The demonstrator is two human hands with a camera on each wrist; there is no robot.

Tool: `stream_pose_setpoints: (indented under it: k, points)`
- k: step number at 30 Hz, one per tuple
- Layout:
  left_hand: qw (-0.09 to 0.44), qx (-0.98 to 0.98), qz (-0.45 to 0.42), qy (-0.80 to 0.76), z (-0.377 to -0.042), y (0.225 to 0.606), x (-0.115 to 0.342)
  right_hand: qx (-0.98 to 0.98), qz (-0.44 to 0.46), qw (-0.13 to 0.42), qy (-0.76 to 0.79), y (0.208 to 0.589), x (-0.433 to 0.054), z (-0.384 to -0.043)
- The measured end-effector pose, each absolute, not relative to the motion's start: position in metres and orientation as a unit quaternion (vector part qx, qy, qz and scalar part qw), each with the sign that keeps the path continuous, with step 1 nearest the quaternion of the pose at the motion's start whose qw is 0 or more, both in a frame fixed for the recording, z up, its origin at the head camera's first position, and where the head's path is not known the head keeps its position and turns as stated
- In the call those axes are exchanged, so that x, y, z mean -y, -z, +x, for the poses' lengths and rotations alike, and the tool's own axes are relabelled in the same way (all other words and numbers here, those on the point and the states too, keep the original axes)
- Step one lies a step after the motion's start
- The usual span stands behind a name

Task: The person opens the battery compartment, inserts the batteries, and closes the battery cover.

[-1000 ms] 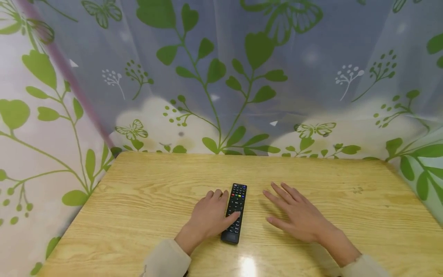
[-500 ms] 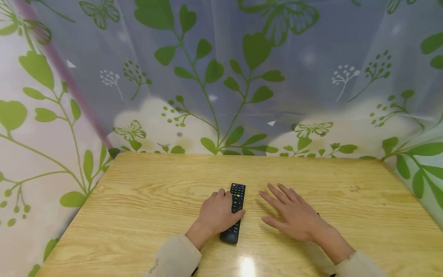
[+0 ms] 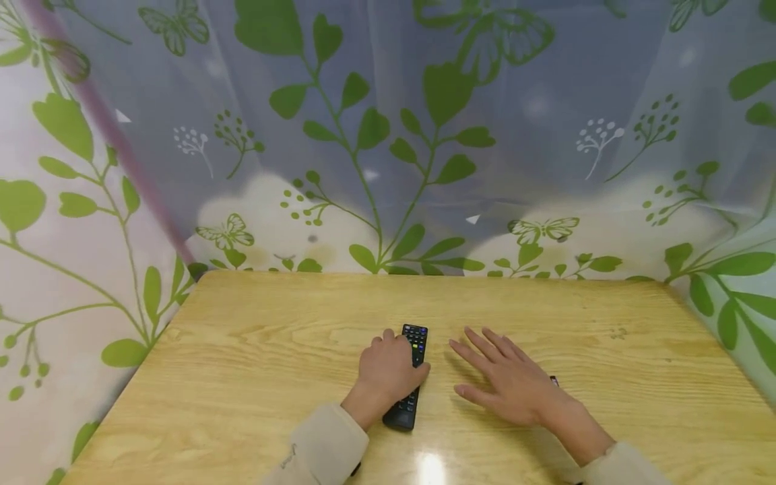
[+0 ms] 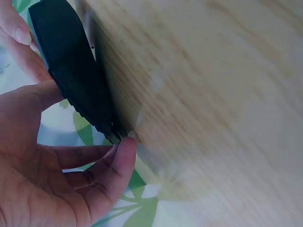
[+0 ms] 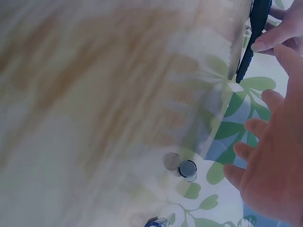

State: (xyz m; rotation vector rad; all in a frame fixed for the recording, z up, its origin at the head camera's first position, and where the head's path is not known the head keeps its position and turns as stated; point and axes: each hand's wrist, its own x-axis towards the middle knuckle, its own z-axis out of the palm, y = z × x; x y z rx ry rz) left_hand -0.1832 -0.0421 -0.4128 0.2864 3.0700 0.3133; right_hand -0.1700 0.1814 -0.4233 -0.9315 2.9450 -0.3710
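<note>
A black remote control lies lengthwise on the wooden table in the head view, its upper buttons showing. My left hand covers its middle and grips it, thumb on the right edge and curled fingers on the left. Seen from the left wrist, the remote stands between the thumb and the fingertips. To the right, my right hand is held palm down with fingers spread and nothing in them. Beside it, a small dark thing is mostly hidden behind the hand.
In the right wrist view, a small cylinder with a round silvery end and a blue-and-silver one are on the table. The wooden table ends at a curtain printed with leaves and butterflies.
My left hand has slid right over the remote and closed its fingers round it. The right hand stays spread, shifted slightly left, and a small dark thing shows beside it.
</note>
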Motion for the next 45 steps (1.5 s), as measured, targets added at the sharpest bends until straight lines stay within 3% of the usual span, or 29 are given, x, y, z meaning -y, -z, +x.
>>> stream_pose_setpoints:
  k: [18,30,45]
  points:
    - [0.025,-0.99,0.087,-0.105,-0.191,0.405,0.032,-0.946,-0.305,0.014,0.109,0.422,-0.177,-0.17]
    - [0.089,-0.987,0.072,-0.113,-0.202,0.399,0.027,-0.946,-0.303,0.015,0.11,0.421,-0.18,-0.172]
    - [0.112,-0.949,0.09,-0.281,-0.204,0.39,0.06,-0.947,-0.304,0.011,0.1,0.412,-0.186,-0.172]
